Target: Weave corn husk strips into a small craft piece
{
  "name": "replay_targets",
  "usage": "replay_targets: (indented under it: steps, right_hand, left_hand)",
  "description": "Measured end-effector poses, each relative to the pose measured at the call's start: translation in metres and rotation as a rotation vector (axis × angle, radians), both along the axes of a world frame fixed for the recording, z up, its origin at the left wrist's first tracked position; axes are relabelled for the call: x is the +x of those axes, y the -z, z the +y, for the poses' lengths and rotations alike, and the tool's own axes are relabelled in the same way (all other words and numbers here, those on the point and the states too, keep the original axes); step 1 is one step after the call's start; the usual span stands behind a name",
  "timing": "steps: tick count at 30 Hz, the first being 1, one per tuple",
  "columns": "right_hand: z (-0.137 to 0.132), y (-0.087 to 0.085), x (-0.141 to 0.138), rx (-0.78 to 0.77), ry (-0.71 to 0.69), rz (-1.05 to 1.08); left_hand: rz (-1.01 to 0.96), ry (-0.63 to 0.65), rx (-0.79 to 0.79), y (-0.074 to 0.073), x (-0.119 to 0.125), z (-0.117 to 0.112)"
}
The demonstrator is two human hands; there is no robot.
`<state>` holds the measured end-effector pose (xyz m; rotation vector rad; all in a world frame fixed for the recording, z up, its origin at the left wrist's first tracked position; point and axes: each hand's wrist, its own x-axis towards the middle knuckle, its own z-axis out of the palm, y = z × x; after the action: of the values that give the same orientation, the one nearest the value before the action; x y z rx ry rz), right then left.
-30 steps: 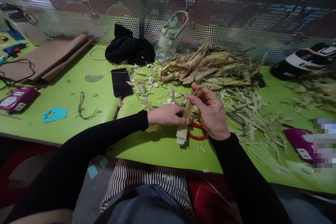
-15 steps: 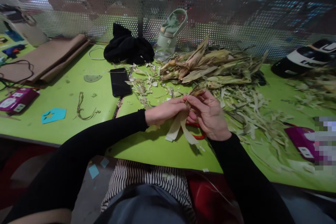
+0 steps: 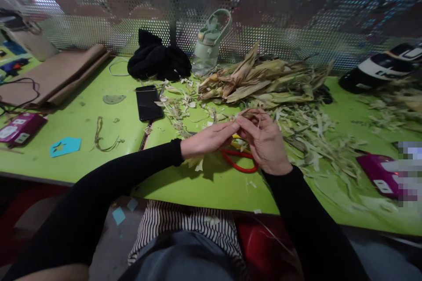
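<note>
My left hand (image 3: pixel 211 139) and my right hand (image 3: pixel 266 144) meet above the green table, fingertips together. Both are closed on a dry corn husk (image 3: pixel 253 114), whose brownish part arches over the right fingers. Pale husk strips (image 3: pixel 198 164) show below my left hand; whether they belong to the held piece I cannot tell. Scissors with red handles (image 3: pixel 242 169) lie on the table beneath my hands, partly covered by them. Just beyond sits a heap of dried corn husks (image 3: pixel 263 81), and shredded husk (image 3: pixel 310 136) is scattered to the right.
Left of my hands are a black phone (image 3: pixel 148 103), a blue paper cutout (image 3: pixel 65 146) and a clear protractor (image 3: pixel 114 99). Behind stand a pale green bottle (image 3: pixel 207 44) and a black cloth bundle (image 3: pixel 160 57). A black bottle (image 3: pixel 372 70) lies at right, near a purple box (image 3: pixel 376 173).
The pale strips that hung below my fingers are no longer there, and more of the red scissor handles shows. My hands stay together on the husk. The view has shifted slightly.
</note>
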<state>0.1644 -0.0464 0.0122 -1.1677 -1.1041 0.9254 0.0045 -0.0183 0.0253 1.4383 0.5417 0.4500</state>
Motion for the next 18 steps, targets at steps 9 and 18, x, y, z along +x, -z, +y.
replay_targets:
  steps: [9, 18]
  right_hand:
    - [0.002, -0.004, 0.009, -0.07, -0.162, 0.003]
    - [0.0, -0.006, 0.017, 0.014, -0.174, -0.114]
  left_hand:
    - [-0.097, 0.11, -0.425, 0.0, 0.001, 0.01]
    - [-0.076, 0.176, -0.476, -0.009, -0.001, 0.009]
